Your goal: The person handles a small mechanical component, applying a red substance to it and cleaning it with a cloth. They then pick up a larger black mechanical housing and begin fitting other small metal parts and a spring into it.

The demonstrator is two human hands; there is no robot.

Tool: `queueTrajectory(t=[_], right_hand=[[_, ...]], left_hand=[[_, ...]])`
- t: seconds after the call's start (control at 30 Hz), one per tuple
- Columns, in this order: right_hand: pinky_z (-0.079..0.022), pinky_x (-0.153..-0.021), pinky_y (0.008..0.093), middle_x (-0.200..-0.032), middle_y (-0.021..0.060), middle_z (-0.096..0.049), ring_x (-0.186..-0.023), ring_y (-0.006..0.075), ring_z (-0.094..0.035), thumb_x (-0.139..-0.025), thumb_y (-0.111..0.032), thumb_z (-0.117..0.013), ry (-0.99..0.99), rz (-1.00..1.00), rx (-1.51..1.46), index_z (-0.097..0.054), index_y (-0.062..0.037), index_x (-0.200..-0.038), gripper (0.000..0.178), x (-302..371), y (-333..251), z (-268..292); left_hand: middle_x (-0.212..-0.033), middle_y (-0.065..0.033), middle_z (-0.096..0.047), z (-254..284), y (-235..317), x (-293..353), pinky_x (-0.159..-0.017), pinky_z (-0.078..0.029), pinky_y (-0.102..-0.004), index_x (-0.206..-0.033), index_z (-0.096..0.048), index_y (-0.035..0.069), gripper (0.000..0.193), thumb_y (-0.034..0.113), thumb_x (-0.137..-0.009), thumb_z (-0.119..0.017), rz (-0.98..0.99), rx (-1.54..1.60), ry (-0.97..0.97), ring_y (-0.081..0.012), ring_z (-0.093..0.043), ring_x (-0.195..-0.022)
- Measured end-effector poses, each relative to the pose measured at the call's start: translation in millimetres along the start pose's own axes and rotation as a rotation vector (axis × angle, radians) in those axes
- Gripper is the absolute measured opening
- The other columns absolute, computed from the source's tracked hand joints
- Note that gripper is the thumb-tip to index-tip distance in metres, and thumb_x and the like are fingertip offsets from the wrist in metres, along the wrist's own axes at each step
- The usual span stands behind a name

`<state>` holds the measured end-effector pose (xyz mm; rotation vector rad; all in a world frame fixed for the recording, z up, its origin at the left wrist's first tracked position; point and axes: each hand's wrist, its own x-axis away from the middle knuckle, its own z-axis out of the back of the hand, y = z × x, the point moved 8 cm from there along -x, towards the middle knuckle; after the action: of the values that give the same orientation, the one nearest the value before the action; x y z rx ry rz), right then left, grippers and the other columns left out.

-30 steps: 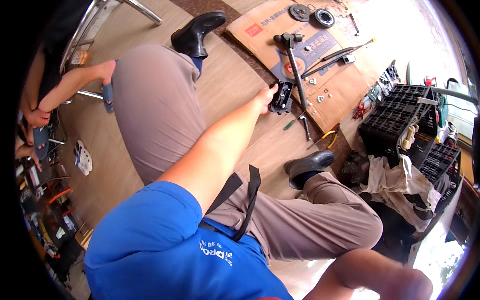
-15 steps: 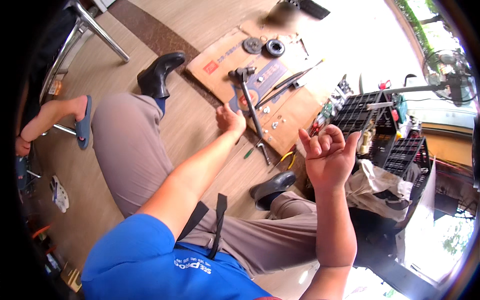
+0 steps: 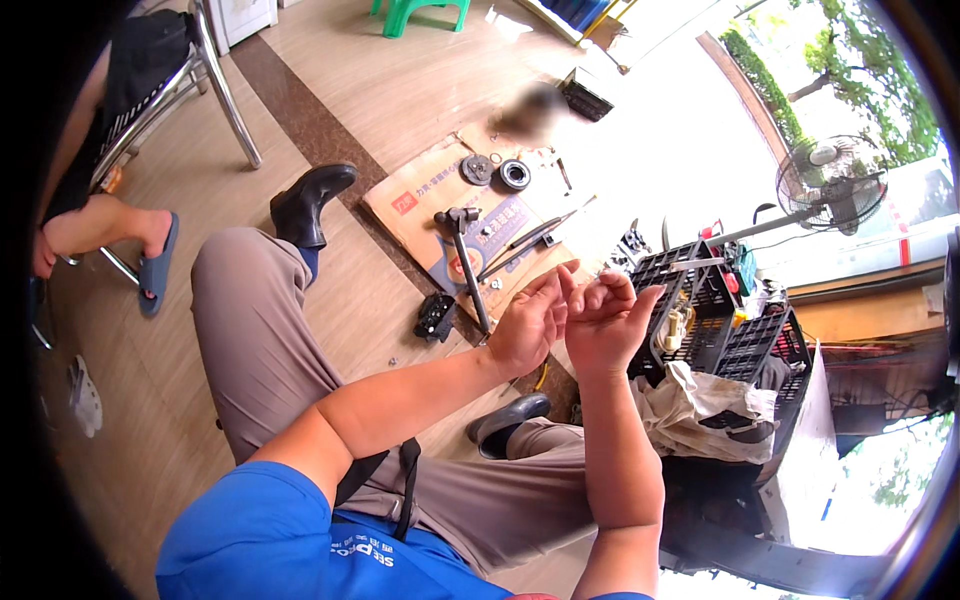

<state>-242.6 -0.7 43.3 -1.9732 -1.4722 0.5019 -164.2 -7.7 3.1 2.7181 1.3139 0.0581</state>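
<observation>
In front of me, above the near right side of a cardboard sheet [image 3: 400, 190], my two hands meet at the fingertips. My left hand [image 3: 528, 325] has its fingers drawn together against the fingers of my right hand; whatever it may pinch is too small to make out. My right hand [image 3: 608, 330] is turned palm up, fingers loosely curled and thumb standing apart. On the cardboard lie a hammer-shaped tool [image 3: 463, 250] with a long dark handle, a dark toothed disc [image 3: 476, 169], a black ring-shaped part [image 3: 514, 175] and long thin black tools [image 3: 540, 235]. A black blocky part [image 3: 435, 317] rests beside its near edge.
Black plastic crates [image 3: 700, 300] with tools and a pale cloth [image 3: 700, 410] stand at the right, a fan [image 3: 832, 175] behind them. A person's sandalled foot [image 3: 155, 262] and a metal-legged chair [image 3: 228, 95] are at the left. Farther back stands a green stool [image 3: 425, 14].
My left hand has left the cardboard's near edge and come right to my right hand, uncovering the black blocky part. The view has tilted up, showing the stool and more of the fan.
</observation>
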Motion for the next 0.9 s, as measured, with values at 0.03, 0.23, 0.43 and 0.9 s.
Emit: queueTrajectory(t=[0.03,0.23,0.43,0.9], right_hand=[[-0.049,-0.076,0.0435,-0.062,0.0098,-0.053,-0.061,0.0266,-0.053,-0.096,-0.067,-0.035,-0.005,0.003,-0.001,-0.061,-0.0004,-0.094,0.072,3.4,-0.2,-2.9],[-0.048,-0.064,0.0379,-0.068,0.0100,-0.053,-0.065,0.0259,-0.054,-0.096,-0.068,-0.035,-0.198,0.070,0.229,-0.060,-0.0023,-0.101,0.070,18.3,2.2,-25.8],[-0.047,-0.062,0.0364,-0.067,0.0094,-0.053,-0.061,0.0268,-0.057,-0.096,-0.069,-0.035,-0.264,0.100,0.444,-0.059,-0.0017,-0.100,0.072,25.9,-0.9,-31.3],[-0.047,-0.066,0.0363,-0.068,0.0096,-0.055,-0.061,0.0237,-0.054,-0.098,-0.065,-0.034,-0.152,0.180,0.330,-0.060,0.0000,-0.099,0.070,14.2,-17.0,-9.5]], left_hand=[[-0.095,0.0022,-0.059,-0.3,1.8,2.4,-0.087,-0.046,-0.0268,-0.137,-0.047,0.005,0.036,0.024,-0.107,-0.038,-0.012,-0.007,0.011,-0.0082,-0.057,-0.090],[-0.084,0.0046,-0.058,-9.5,9.7,11.6,-0.070,-0.042,-0.0236,-0.129,-0.052,0.008,0.034,0.029,-0.106,-0.040,0.011,-0.063,-0.009,-0.0059,-0.052,-0.075],[-0.079,0.0004,-0.058,-5.0,17.1,10.3,-0.065,-0.042,-0.0236,-0.116,-0.057,0.003,0.036,0.033,-0.106,-0.039,-0.013,-0.189,-0.011,-0.0072,-0.052,-0.069],[-0.086,-0.0015,-0.061,-4.3,20.7,2.9,-0.077,-0.049,-0.0239,-0.110,-0.059,0.001,0.035,0.031,-0.107,-0.042,-0.163,-0.553,0.022,-0.0058,-0.055,-0.076]])
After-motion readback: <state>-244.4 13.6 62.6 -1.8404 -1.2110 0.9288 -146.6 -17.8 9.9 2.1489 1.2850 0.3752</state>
